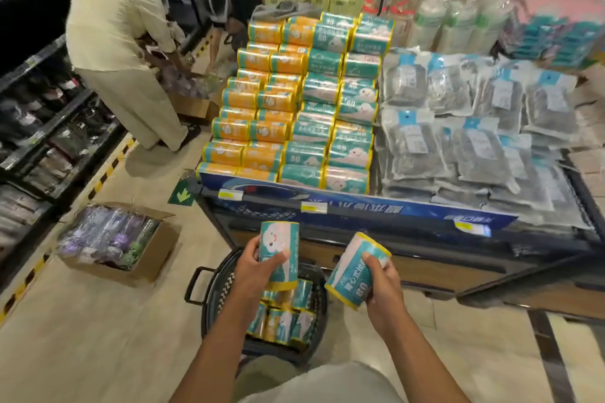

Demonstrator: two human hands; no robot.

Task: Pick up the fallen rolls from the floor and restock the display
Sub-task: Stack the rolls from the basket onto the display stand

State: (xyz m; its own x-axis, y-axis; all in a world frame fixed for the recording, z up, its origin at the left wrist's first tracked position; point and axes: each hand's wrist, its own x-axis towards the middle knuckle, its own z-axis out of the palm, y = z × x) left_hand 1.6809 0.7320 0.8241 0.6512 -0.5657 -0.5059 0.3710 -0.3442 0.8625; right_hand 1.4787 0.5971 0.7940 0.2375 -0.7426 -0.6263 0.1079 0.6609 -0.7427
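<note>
My left hand grips a teal roll with yellow ends, held upright. A second teal roll is tilted in my right hand. Both hang over a black basket on the floor that holds several more teal rolls. Ahead, the display stand carries stepped rows of orange rolls on the left and teal rolls beside them.
Grey packaged goods fill the display's right half. An open cardboard box of purple items sits on the floor to the left. A person in pale clothes bends over boxes by the dark shelving.
</note>
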